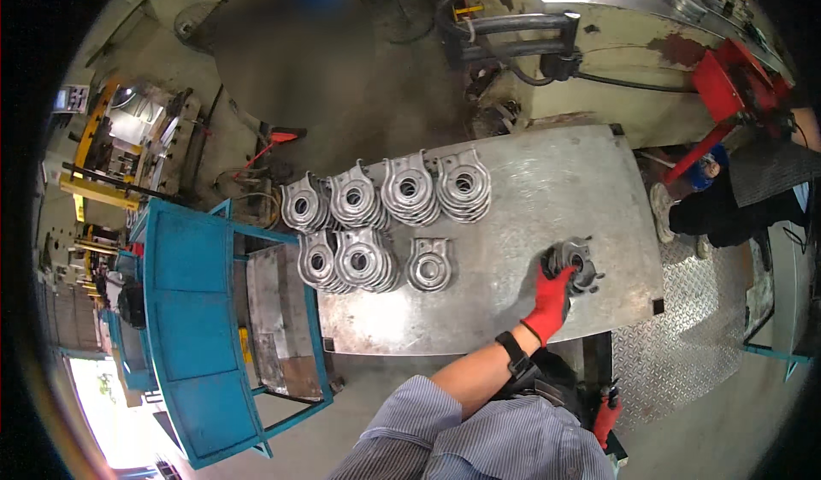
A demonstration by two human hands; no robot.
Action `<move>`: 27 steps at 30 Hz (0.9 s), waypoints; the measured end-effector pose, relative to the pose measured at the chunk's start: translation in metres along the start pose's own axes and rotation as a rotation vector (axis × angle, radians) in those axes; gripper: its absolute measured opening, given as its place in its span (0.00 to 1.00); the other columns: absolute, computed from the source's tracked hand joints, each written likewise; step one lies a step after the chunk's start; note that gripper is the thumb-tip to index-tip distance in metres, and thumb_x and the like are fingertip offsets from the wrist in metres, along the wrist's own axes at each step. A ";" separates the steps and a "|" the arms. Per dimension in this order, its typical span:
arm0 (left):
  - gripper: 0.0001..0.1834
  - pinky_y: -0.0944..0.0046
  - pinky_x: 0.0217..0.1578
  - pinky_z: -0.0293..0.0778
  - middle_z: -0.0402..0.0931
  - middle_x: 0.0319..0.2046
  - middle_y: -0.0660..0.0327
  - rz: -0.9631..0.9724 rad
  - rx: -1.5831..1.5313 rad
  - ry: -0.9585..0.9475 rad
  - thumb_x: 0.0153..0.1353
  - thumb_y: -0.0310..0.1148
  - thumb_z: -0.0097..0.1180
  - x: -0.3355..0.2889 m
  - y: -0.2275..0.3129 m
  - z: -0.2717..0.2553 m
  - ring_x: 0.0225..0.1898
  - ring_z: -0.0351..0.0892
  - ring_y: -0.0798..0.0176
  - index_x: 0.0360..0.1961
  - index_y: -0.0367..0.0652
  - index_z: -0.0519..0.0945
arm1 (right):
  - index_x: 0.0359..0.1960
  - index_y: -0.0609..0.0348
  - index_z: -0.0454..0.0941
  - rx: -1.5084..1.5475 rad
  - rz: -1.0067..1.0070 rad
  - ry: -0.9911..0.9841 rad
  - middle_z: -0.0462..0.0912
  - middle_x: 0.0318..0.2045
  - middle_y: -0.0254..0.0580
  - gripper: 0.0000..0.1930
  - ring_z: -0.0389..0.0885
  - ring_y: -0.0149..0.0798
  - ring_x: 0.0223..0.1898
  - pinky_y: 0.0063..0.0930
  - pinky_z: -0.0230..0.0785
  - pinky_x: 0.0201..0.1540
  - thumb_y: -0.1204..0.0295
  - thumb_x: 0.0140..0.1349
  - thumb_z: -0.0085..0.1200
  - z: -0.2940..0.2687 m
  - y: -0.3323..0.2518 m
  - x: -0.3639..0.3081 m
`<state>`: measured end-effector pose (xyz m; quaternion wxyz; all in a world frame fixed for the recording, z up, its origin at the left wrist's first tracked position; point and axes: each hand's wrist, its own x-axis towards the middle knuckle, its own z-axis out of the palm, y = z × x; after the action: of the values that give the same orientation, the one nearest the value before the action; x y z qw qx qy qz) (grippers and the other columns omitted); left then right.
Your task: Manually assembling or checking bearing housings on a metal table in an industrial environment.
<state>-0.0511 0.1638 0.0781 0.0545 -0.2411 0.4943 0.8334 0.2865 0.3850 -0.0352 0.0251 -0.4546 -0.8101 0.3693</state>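
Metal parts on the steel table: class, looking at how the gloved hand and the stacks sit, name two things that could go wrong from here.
1. The left hand grips a part near the table's right edge; a slip might send it onto the plate floor.
2. The stacks lean and overlap; a knock could topple them into the single part.
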 end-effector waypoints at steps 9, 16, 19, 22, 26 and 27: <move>0.23 0.48 0.44 0.71 0.77 0.39 0.47 0.284 1.291 -0.521 0.52 0.46 0.58 -0.001 0.045 -0.042 0.44 0.75 0.44 0.43 0.41 0.76 | 0.50 0.69 0.73 0.352 -0.059 -0.129 0.80 0.41 0.47 0.18 0.77 0.38 0.43 0.28 0.66 0.49 0.77 0.58 0.54 0.008 -0.155 -0.026; 0.20 0.48 0.41 0.71 0.77 0.35 0.45 0.391 1.602 -0.759 0.57 0.45 0.51 0.044 0.046 -0.015 0.41 0.76 0.43 0.41 0.40 0.75 | 0.49 0.63 0.74 0.359 -0.151 -0.174 0.81 0.40 0.48 0.18 0.79 0.39 0.44 0.30 0.68 0.49 0.76 0.55 0.56 0.034 -0.160 -0.065; 0.17 0.49 0.40 0.71 0.77 0.35 0.46 0.512 1.609 -0.827 0.58 0.42 0.50 0.050 0.050 -0.020 0.39 0.76 0.43 0.39 0.40 0.76 | 0.48 0.61 0.75 0.323 -0.179 -0.145 0.81 0.40 0.50 0.18 0.80 0.43 0.44 0.32 0.68 0.48 0.76 0.53 0.56 0.043 -0.164 -0.082; 0.15 0.49 0.37 0.72 0.78 0.33 0.47 0.470 1.493 -0.765 0.58 0.41 0.50 0.040 0.060 -0.029 0.36 0.77 0.42 0.37 0.39 0.76 | 0.49 0.59 0.75 0.282 -0.205 -0.128 0.80 0.41 0.51 0.19 0.79 0.47 0.44 0.33 0.69 0.47 0.75 0.53 0.56 0.045 -0.177 -0.092; 0.12 0.55 0.31 0.75 0.76 0.27 0.50 0.071 1.124 -0.709 0.60 0.36 0.51 0.016 0.083 -0.076 0.28 0.77 0.50 0.35 0.35 0.74 | 0.49 0.55 0.75 0.245 -0.253 -0.172 0.80 0.41 0.51 0.19 0.78 0.51 0.44 0.35 0.70 0.46 0.72 0.53 0.57 0.048 -0.199 -0.098; 0.10 0.57 0.29 0.76 0.76 0.27 0.54 -0.128 0.923 -0.682 0.61 0.34 0.51 0.010 0.087 -0.091 0.27 0.76 0.55 0.34 0.36 0.74 | 0.49 0.54 0.75 0.235 -0.282 -0.193 0.80 0.41 0.51 0.18 0.78 0.51 0.44 0.36 0.70 0.46 0.72 0.53 0.57 0.050 -0.204 -0.100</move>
<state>-0.0567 0.0412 0.1071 0.3603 0.0605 0.7458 0.5571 0.1796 0.2168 0.0844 0.0517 -0.2934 -0.8157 0.4959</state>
